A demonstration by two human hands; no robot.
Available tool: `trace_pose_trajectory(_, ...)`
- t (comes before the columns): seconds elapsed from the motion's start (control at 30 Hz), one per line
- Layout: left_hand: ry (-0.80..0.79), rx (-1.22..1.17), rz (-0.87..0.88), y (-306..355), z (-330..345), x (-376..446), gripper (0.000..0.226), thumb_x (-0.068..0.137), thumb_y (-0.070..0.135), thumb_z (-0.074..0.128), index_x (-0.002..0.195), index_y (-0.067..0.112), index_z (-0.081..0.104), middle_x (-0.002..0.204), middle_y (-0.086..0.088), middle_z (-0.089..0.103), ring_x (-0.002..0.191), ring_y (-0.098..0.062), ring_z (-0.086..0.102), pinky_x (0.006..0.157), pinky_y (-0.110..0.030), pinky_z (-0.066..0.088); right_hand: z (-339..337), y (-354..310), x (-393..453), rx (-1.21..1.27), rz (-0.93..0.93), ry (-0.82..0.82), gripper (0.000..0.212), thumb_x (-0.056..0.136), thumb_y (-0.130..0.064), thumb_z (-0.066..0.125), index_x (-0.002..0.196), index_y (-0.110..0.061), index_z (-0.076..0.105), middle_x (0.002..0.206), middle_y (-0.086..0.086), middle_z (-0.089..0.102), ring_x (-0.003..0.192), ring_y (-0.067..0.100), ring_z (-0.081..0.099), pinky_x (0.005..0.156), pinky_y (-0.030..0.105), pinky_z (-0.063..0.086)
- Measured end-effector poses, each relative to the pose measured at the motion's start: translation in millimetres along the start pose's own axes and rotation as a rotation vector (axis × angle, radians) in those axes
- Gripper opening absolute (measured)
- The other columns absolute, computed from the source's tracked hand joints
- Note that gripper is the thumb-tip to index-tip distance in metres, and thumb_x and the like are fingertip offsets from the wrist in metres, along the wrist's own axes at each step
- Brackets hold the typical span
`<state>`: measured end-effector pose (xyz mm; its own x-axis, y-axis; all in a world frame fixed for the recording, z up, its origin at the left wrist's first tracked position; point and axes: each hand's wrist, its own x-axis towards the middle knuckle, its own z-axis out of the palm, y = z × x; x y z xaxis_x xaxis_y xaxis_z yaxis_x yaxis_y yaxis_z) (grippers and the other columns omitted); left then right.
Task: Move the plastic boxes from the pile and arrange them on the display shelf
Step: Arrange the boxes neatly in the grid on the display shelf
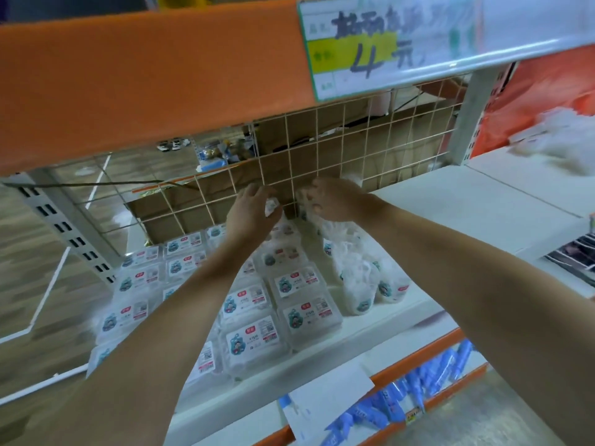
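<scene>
Nearest the camera, blue packets lie on a lower shelf behind an orange rail, with a white card hanging at the shelf edge. Above it, two bare forearms reach forward over the white display shelf. Plastic boxes with printed labels lie flat in rows across the left and middle of this shelf, touching one another; a looser pile of clear packs stands just to the right of the rows, some upright or tilted. Farther in, the left hand pinches a small clear box between curled fingers, above the back row. The right hand is beside it, fingers bent over the top of the pile; motion blur hides whether they grip anything. Both hands are close to a white wire grid that backs the shelf. Cardboard cartons show through the grid. Overhead, an orange beam carries a handwritten price sign.
</scene>
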<state>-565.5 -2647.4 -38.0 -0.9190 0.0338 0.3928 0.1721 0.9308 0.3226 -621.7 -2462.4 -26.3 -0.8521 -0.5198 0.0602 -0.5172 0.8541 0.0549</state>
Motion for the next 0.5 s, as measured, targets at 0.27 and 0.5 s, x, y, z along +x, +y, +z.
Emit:
trace_pose_trajectory(0.27,-0.166,0.330,0.510,132,42,45,0.043,0.093,0.043,0.049,0.130,0.020,0.049,0.130,-0.004,0.053,0.123,-0.024,0.044,0.101,-0.036,0.033,-17,76,-75,-0.071,0.321,0.011,0.044,0.093,-0.031,0.047,0.136,-0.019,0.046,0.134,0.005,0.048,0.128,0.024,0.041,0.099,0.039,0.043)
trace_pose_trajectory(0.5,-0.383,0.454,0.649,273,92,65,0.051,0.093,0.049,0.046,0.133,0.019,0.046,0.140,-0.008,0.043,0.130,-0.027,0.036,0.103,-0.039,0.029,-31,181,-173,-0.114,0.640,-0.134,0.056,0.092,-0.033,0.050,0.142,-0.014,0.035,0.141,0.008,0.042,0.130,0.027,0.036,0.099,0.038,0.037)
